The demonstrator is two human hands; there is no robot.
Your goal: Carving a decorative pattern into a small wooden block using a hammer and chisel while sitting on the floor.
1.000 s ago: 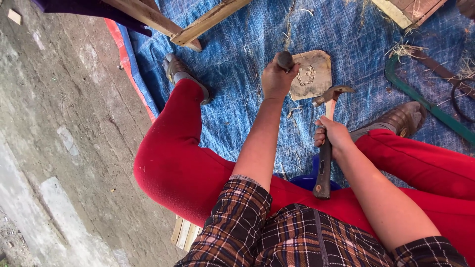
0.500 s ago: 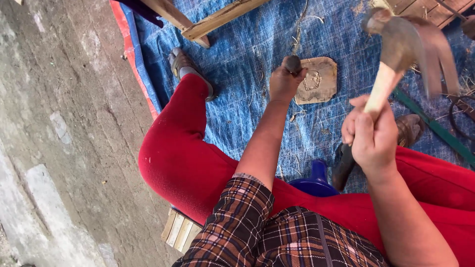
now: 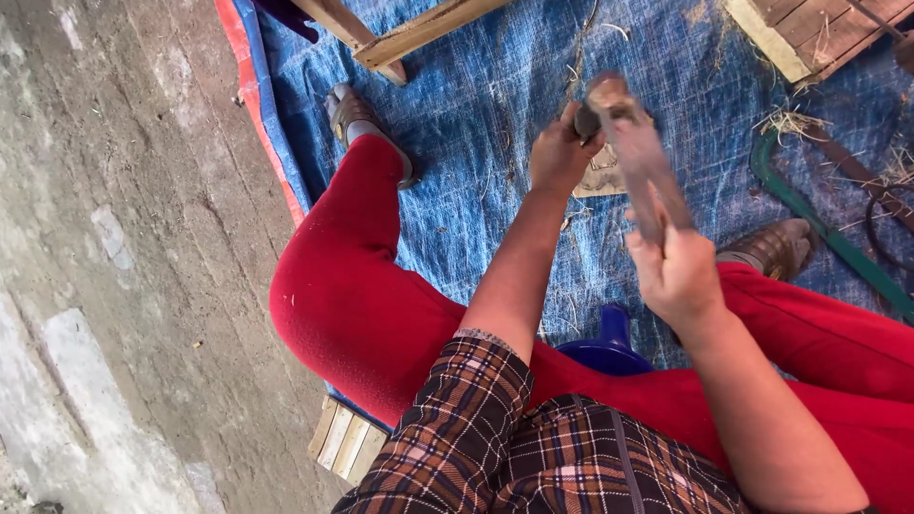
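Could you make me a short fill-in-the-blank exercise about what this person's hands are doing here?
1. The right hand grips the handle of a ____, blurred in mid-swing.
2. The left hand holds a dark chisel-like tool against a flat piece of ____.
3. The person sits over a tarp coloured ____.
4. The trousers are ____.

Missing words: hammer; wood; blue; red

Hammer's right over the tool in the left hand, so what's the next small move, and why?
Probably finish the short blow straight down. The right hand grips the blurred hammer, whose head sits at the top of the dark tool that the left hand holds over the flat pale piece on the blue tarp.
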